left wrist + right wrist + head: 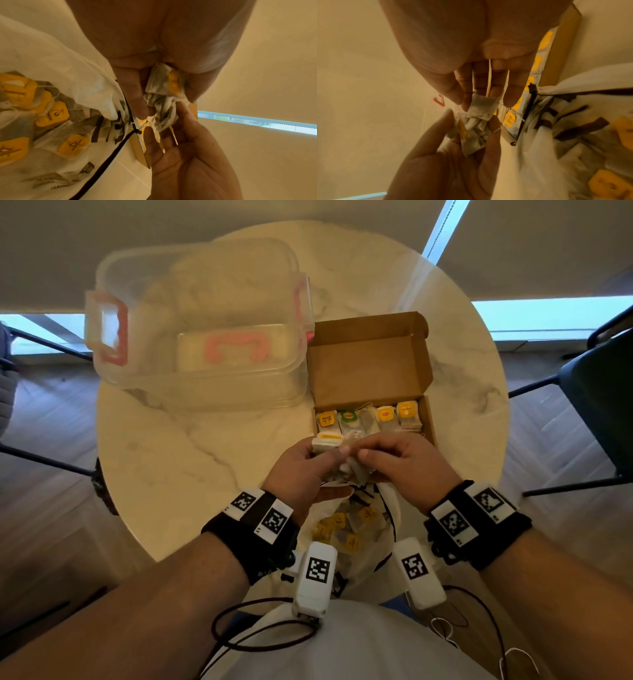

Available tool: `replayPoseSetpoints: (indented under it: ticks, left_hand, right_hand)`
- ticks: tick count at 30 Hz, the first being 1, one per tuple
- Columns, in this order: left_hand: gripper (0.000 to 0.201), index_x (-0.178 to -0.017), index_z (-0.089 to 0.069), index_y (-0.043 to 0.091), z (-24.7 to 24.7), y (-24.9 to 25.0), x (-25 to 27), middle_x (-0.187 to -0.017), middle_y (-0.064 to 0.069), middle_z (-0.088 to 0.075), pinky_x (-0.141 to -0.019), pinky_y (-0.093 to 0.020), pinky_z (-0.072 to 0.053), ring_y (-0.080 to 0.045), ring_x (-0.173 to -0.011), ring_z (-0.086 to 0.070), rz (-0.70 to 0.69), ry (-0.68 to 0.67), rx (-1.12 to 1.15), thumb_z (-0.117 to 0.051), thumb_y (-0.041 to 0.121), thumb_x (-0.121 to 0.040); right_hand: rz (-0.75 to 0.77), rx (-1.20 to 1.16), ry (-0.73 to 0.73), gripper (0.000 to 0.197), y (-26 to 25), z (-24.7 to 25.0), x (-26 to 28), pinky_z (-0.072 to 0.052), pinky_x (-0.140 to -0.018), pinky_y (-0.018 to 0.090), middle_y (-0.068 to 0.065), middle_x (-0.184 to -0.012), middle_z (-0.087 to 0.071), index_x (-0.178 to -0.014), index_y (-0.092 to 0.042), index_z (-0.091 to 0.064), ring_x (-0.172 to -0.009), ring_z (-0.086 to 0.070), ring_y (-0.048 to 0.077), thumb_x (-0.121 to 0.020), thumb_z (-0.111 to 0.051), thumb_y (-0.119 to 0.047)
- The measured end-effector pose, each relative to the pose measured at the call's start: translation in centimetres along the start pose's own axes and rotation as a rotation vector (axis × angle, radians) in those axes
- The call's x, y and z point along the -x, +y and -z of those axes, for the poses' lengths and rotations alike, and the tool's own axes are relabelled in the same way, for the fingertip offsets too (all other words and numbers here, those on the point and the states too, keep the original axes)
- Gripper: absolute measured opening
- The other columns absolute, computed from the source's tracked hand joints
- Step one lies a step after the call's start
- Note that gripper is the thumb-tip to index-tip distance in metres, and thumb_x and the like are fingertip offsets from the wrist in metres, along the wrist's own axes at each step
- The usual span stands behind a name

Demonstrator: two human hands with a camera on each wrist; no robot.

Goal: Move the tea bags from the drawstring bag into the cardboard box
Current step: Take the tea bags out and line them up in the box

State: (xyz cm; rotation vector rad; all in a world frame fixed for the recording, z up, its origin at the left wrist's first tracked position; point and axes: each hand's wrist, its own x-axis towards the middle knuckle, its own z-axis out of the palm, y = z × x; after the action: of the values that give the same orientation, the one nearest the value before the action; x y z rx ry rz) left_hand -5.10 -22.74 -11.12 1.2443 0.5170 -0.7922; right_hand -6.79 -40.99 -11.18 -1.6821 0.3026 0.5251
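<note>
pinching one tea bag (482, 108) off the clump (163, 94) clutched in the left hand (298, 470), the right hand (407, 460) should peel gently, then drop it into the cardboard box (430, 419) just beyond.

From my remote station I read "RELAX" on a yellow tea-bag tag (509, 119) inside the cardboard box (563, 54), and again on the leftmost yellow tag (325, 419) in the head view. A green tag (348, 416) beside it carries a red-and-yellow logo too small to read. Black-and-white square code markers (319, 568) sit on the wrist units; their tiny characters stay illegible.
</note>
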Motion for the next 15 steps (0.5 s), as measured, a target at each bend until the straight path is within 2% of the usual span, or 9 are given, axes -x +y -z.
replayPoseSetpoints:
  ticks: [2,4,8,10,12,13,15]
  left_hand:
    - [0.025,-0.112,-0.068,0.014,0.1,0.1,0.0,-0.106,-0.014,-0.075,-0.074,-0.038,-0.061,-0.029,-0.094,-0.075,-0.014,-0.015,-0.025,-0.074,0.020,-0.089]
    - [0.027,-0.114,-0.067,0.014,0.4,0.0,-0.1,-0.109,-0.015,-0.074,-0.075,-0.039,-0.061,-0.031,-0.096,-0.075,-0.023,-0.003,-0.055,-0.074,0.012,-0.088]
    - [0.023,-0.113,-0.066,0.011,0.8,-0.3,-0.4,-0.113,-0.021,-0.072,-0.074,-0.040,-0.060,-0.035,-0.100,-0.073,0.012,0.033,0.001,-0.069,0.006,-0.091]
    - [0.023,-0.113,-0.067,0.011,1.0,-0.4,-0.3,-0.110,-0.018,-0.074,-0.073,-0.039,-0.061,-0.033,-0.097,-0.074,0.017,0.033,0.047,-0.070,0.007,-0.090]
    - [0.022,-0.110,-0.067,0.010,1.4,-0.5,-0.4,-0.106,-0.016,-0.075,-0.072,-0.039,-0.063,-0.029,-0.091,-0.075,0.016,0.048,0.090,-0.071,0.007,-0.089]
    - [0.020,-0.109,-0.066,0.010,1.7,-0.5,-0.5,-0.103,-0.015,-0.075,-0.072,-0.039,-0.063,-0.028,-0.089,-0.075,0.017,0.062,0.102,-0.071,0.006,-0.089]
    - [0.019,-0.107,-0.066,0.012,2.3,-0.6,-0.5,-0.101,-0.014,-0.075,-0.069,-0.037,-0.063,-0.027,-0.087,-0.075,0.022,0.088,0.112,-0.070,0.006,-0.090]
  right_hand:
    - [0.069,0.189,-0.004,0.029,0.1,0.0,0.0,-0.059,-0.092,0.037,-0.007,-0.111,-0.074,-0.106,-0.035,-0.078,-0.106,-0.069,0.012,-0.095,-0.063,-0.012]
    - [0.063,0.163,-0.008,0.037,0.3,-0.1,0.0,-0.060,-0.091,0.039,-0.007,-0.116,-0.071,-0.110,-0.037,-0.076,-0.106,-0.070,0.012,-0.093,-0.063,-0.007]
    - [0.004,-0.056,-0.004,0.041,1.0,0.2,0.0,-0.062,-0.082,0.048,0.012,-0.110,-0.072,-0.122,-0.020,-0.065,-0.096,-0.073,0.031,-0.090,-0.067,0.005]
    - [-0.026,-0.124,0.001,0.036,1.1,0.6,0.1,-0.062,-0.075,0.039,0.016,-0.102,-0.074,-0.117,-0.014,-0.062,-0.089,-0.073,0.029,-0.088,-0.068,0.008]
    - [-0.041,-0.127,0.054,0.030,1.5,1.2,0.2,-0.059,-0.068,0.032,0.010,-0.090,-0.074,-0.105,-0.015,-0.064,-0.080,-0.071,0.021,-0.087,-0.069,0.008]
    - [-0.044,-0.098,0.114,0.027,1.9,1.6,0.0,-0.059,-0.068,0.033,0.005,-0.084,-0.072,-0.098,-0.017,-0.066,-0.078,-0.069,0.019,-0.086,-0.071,0.007]
    - [-0.049,0.014,0.270,0.023,2.8,2.7,-0.7,-0.061,-0.074,0.041,0.002,-0.081,-0.071,-0.085,-0.022,-0.070,-0.076,-0.068,0.021,-0.085,-0.074,0.001]
